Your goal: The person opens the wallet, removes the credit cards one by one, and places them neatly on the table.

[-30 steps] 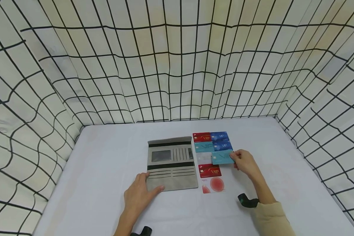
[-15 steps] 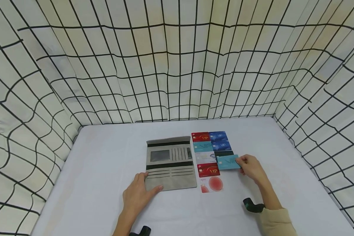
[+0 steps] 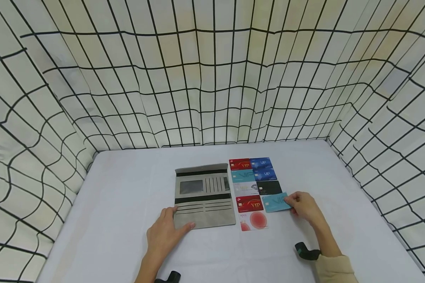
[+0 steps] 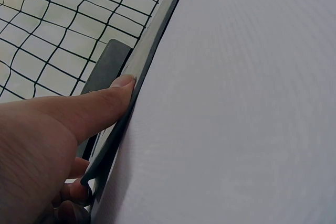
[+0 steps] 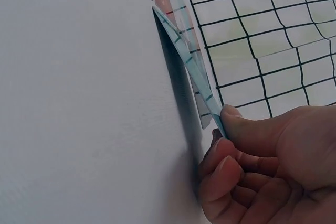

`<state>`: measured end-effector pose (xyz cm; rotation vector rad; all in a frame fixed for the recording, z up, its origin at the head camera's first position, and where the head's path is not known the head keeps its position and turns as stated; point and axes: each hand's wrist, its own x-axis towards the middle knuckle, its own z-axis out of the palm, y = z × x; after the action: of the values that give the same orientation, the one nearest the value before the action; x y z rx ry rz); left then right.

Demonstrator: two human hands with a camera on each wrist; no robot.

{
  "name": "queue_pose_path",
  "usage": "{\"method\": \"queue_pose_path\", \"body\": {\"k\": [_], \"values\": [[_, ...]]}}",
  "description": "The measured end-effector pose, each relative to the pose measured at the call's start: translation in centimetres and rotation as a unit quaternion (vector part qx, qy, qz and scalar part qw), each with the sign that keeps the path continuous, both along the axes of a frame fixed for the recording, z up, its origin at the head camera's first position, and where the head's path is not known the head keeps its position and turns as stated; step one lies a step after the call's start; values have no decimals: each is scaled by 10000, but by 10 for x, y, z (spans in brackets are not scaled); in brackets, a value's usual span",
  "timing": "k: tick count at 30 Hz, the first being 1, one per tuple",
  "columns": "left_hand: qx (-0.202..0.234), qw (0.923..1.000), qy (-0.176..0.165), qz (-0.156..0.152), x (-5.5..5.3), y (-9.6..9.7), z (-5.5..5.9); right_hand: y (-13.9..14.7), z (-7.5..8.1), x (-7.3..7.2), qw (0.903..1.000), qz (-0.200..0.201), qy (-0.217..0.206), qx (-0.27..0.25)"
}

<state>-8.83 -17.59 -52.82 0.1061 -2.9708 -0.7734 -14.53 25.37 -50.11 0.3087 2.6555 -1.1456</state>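
My right hand [image 3: 306, 206] pinches the right edge of a light blue VIP card [image 3: 273, 203] between thumb and fingers. In the right wrist view the card [image 5: 190, 65] is tilted, its far corner close over the white cloth and a shadow below it. An opened grey wallet [image 3: 216, 217] with dark bands, card slots and a clear window lies flat left of the cards. At its lower left corner my left hand [image 3: 163, 236] grips it, thumb on the front edge. The left wrist view shows the thumb on top of the wallet [image 4: 144, 59] and curled fingers at its corner.
Cards lie in two columns right of the wallet: red [image 3: 249, 204], white with a red circle [image 3: 254, 221], white [image 3: 245, 188], teal [image 3: 241, 175], black [image 3: 269, 188] and blue [image 3: 265, 174] among them. Black-gridded white walls [image 3: 212, 98] enclose the white table [image 3: 127, 188].
My right hand has drawn the light blue card toward me, uncovering the black card; it now lies beside the lower red card. My left hand stays on the wallet.
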Motion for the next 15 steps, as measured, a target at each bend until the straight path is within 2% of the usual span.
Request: {"method": "queue_pose_path", "body": {"k": [15], "values": [[2, 10000, -65, 26, -1, -1, -2, -9, -7, -4, 9954, 62, 267, 917]]}}
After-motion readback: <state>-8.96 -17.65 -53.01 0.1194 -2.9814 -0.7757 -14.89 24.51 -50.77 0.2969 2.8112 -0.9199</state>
